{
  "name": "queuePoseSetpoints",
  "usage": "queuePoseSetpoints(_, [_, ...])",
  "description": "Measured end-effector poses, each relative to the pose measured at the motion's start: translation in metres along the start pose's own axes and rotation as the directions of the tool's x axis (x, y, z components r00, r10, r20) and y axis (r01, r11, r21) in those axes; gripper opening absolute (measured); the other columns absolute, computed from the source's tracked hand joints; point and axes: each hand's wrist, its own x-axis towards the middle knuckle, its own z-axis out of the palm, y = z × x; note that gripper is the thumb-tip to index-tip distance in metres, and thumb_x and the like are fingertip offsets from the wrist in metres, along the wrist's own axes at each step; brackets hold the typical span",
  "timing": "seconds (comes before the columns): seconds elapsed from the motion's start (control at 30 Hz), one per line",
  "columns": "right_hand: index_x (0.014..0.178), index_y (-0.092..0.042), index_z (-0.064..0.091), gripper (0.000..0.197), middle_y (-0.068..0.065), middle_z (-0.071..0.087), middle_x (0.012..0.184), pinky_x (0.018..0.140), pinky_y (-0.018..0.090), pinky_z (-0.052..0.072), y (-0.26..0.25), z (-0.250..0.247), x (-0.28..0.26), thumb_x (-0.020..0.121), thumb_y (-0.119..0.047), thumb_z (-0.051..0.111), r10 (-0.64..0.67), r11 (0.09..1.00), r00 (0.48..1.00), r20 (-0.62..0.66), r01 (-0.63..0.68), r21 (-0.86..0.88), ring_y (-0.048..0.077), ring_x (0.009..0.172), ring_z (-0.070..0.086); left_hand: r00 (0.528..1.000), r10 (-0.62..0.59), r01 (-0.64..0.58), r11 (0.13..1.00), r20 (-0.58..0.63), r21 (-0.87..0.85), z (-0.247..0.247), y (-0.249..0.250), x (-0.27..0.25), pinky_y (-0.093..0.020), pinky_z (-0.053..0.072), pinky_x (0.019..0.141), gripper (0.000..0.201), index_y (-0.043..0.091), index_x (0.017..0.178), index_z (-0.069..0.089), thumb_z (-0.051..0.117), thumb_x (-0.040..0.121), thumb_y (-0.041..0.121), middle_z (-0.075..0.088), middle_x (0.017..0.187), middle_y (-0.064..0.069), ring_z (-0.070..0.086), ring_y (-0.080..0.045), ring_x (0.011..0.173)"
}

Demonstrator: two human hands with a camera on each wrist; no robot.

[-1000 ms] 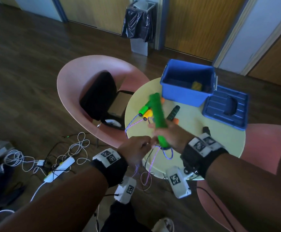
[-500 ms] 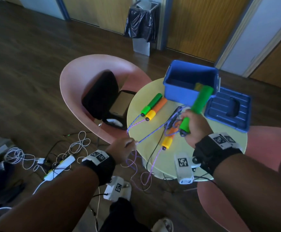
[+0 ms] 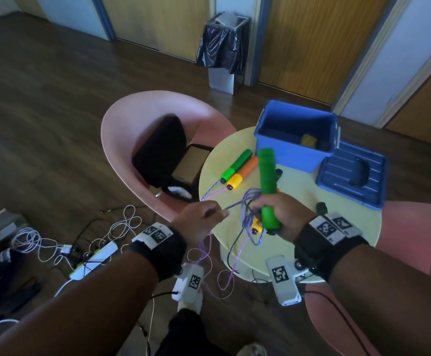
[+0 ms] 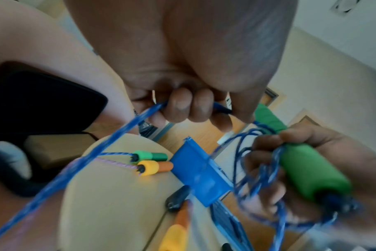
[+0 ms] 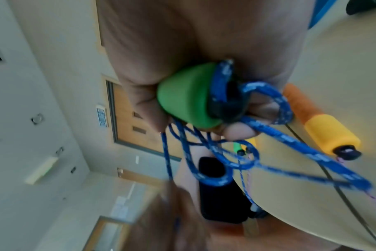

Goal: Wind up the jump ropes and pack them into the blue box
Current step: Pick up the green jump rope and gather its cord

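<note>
My right hand [image 3: 276,214] grips a green jump-rope handle [image 3: 267,181] upright over the round yellow table [image 3: 299,201], with several loops of blue rope [image 3: 248,209] gathered against it. My left hand [image 3: 201,219] pinches the same blue rope [image 4: 140,117] just left of the loops; the rest hangs off the table edge. A second green handle [image 3: 236,165] and an orange-yellow handle [image 3: 242,173] lie side by side on the table. Another orange-yellow handle [image 5: 324,129] lies under my right hand. The open blue box [image 3: 294,134] stands at the table's far side.
The box's blue lid [image 3: 350,176] lies to the right of it. A pink chair [image 3: 137,129] holding a black bag [image 3: 160,150] stands left of the table, another pink chair [image 3: 415,240] to the right. Cables and a power strip [image 3: 93,258] litter the floor.
My right hand swung the green handle out toward the box and back to upright near me, adding rope loops. My left hand slid along the rope and came close to the right hand again.
</note>
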Motion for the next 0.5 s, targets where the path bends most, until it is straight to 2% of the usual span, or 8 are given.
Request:
queuePoseSetpoints(0.03, [0.078,-0.005,0.059,0.008,0.014,0.052,0.062,0.035,0.021,0.034,-0.005,-0.006,-0.001,0.085,-0.01,0.061,-0.009,0.995,1.0,-0.015,0.01,0.104,0.022,0.044,0.049,1.0,-0.026,0.026,0.999,0.011,0.025,0.0,-0.01,-0.006,-0.019,0.033,0.053,0.036,0.017,0.067,0.055,0.058,0.097,0.037,0.051,0.053,0.011,0.044,0.0,0.05])
queuePoseSetpoints(0.1, [0.08,-0.006,0.059,0.016,0.012,0.059,0.065,0.035,0.019,0.036,-0.016,-0.018,-0.004,0.093,-0.009,0.05,-0.041,0.94,0.999,-0.035,0.051,0.339,0.019,0.047,0.056,0.994,-0.11,0.108,0.991,0.023,0.077,-0.001,-0.036,-0.019,-0.025,0.035,0.055,0.034,0.014,0.068,0.056,0.056,0.096,0.032,0.051,0.054,0.009,0.042,0.0,0.051])
queuePoseSetpoints(0.2, [0.08,-0.009,0.069,0.026,0.011,0.069,0.083,0.054,0.026,0.044,-0.028,-0.032,-0.005,0.095,-0.012,0.047,-0.136,0.779,0.986,-0.092,0.164,0.605,0.023,0.066,0.062,0.953,-0.3,0.292,0.942,0.028,0.167,-0.006,-0.083,-0.039,-0.031,0.043,0.061,0.037,0.007,0.073,0.062,0.054,0.092,0.037,0.057,0.059,0.003,0.05,-0.011,0.056])
queuePoseSetpoints(0.27, [0.089,-0.007,0.069,0.022,0.012,0.07,0.096,0.06,0.028,0.045,-0.031,-0.032,-0.002,0.093,-0.013,0.048,-0.175,0.74,0.981,-0.078,0.183,0.647,0.023,0.069,0.063,0.928,-0.371,0.354,0.907,0.034,0.227,-0.009,-0.103,-0.048,-0.038,0.05,0.065,0.041,0.008,0.072,0.061,0.05,0.09,0.043,0.058,0.057,0.001,0.059,-0.02,0.059])
queuePoseSetpoints(0.3, [0.099,-0.006,0.065,0.019,0.013,0.068,0.098,0.058,0.027,0.045,-0.033,-0.027,-0.001,0.092,-0.015,0.05,-0.184,0.757,0.982,-0.039,0.168,0.631,0.021,0.066,0.064,0.924,-0.38,0.356,0.898,0.047,0.257,-0.01,-0.106,-0.05,-0.039,0.05,0.067,0.039,0.01,0.072,0.061,0.05,0.092,0.041,0.059,0.06,0.001,0.061,-0.022,0.063])
queuePoseSetpoints(0.37, [0.112,-0.007,0.06,0.031,0.013,0.062,0.091,0.051,0.024,0.045,-0.033,-0.01,0.006,0.084,-0.02,0.06,-0.168,0.846,0.985,0.045,0.121,0.52,0.017,0.058,0.063,0.943,-0.324,0.288,0.91,0.08,0.297,-0.015,-0.092,-0.047,-0.035,0.043,0.066,0.033,0.015,0.072,0.057,0.05,0.098,0.034,0.057,0.064,0.003,0.058,-0.02,0.069])
queuePoseSetpoints(0.43, [0.102,-0.006,0.066,0.025,0.01,0.063,0.085,0.046,0.022,0.043,-0.031,0.015,0.015,0.078,-0.016,0.068,-0.144,0.94,0.984,0.104,0.103,0.324,0.016,0.055,0.06,0.971,-0.214,0.18,0.945,0.102,0.273,-0.02,-0.07,-0.034,-0.029,0.036,0.065,0.027,0.018,0.077,0.055,0.049,0.1,0.03,0.053,0.065,0.006,0.053,-0.013,0.068])
queuePoseSetpoints(0.5, [0.088,-0.012,0.07,0.01,0.013,0.064,0.079,0.051,0.026,0.042,-0.027,0.041,0.024,0.078,-0.013,0.07,-0.12,0.99,0.978,0.171,0.105,0.092,0.02,0.057,0.057,0.989,-0.093,0.068,0.975,0.111,0.21,-0.029,-0.044,-0.015,-0.026,0.039,0.067,0.024,0.015,0.092,0.061,0.046,0.099,0.032,0.062,0.076,0.003,0.056,-0.013,0.073])
